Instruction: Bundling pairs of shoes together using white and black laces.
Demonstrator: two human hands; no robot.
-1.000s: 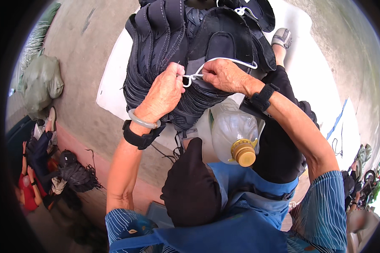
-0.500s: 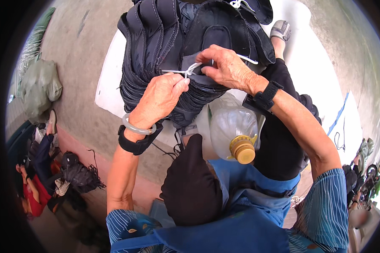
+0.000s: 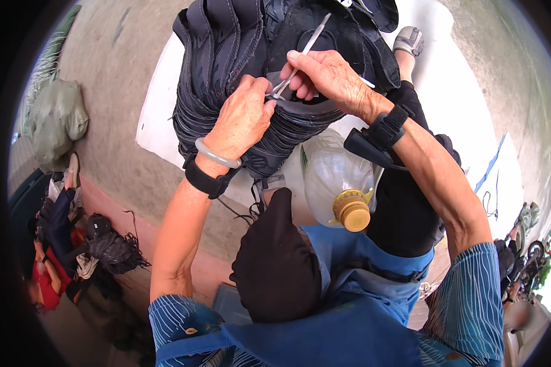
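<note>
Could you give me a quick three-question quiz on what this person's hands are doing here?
1. True or false: the right hand pinches a white strap.
2. What rests on the lap below the dark bundle? A) a clear plastic bottle with a yellowish cap B) a red bucket
3. What pale ring sits on the wrist of the left hand?

Key: 1 true; 2 A, the bottle; 3 a bangle.

A thick bundle of dark navy shoe uppers [image 3: 239, 79], stacked edge to edge in curved stitched layers, is held upright over a white sheet on the concrete floor. A thin white cord [image 3: 312, 40] runs slantwise across its top layer, pinched at the lower end between both hands.
</note>
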